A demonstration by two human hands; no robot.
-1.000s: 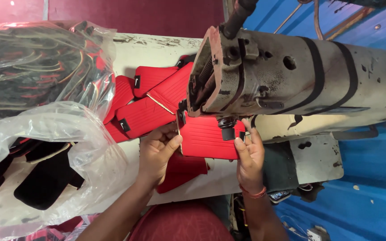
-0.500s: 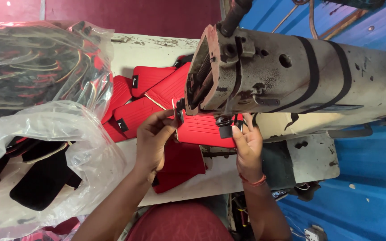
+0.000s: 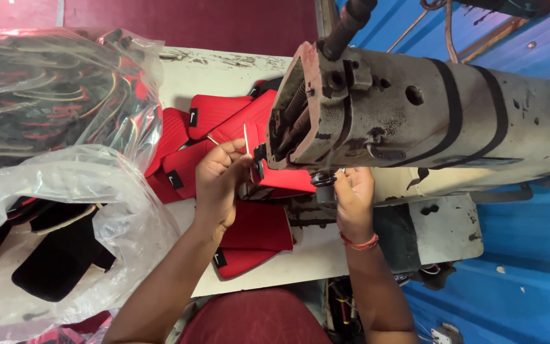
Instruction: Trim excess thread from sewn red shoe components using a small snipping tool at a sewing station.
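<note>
The left hand (image 3: pixel 219 181) pinches the near-left edge of a red panel (image 3: pixel 281 181), fingertips pressed together on the cloth just at 9 o'clock of the machine head (image 3: pixel 316 108). The right hand (image 3: pixel 353 194) sits at 3 o'clock of the panel, fingers curled against its right edge under the black knob (image 3: pixel 323 181); whether it grips the cloth or only presses it, I cannot tell. The panel lies on the counter (image 3: pixel 326 255) directly beneath the head, its far part hidden by the grey machine arm (image 3: pixel 466 121).

Room is tight. The head overhangs both hands, and the panel's top edge disappears under it. At 12 o'clock of the left hand a stack of red pieces (image 3: pixel 214 121) lies fanned, touching the panel. At 9 o'clock clear plastic bags (image 3: pixel 65 185) holding black and red pieces crowd up to the left forearm. At 6 o'clock another red piece (image 3: pixel 253 239) lies between the forearms and reaches near the counter's near edge. The bare strip of counter between the wrists is the only open space. A blue surface (image 3: pixel 529 267) lies beyond the counter's right edge.

Against half a second ago, both hands have moved up toward 12 o'clock, closer under the head, and less of the panel shows in front of it. A second ago the hands held the panel further down with more red visible.
</note>
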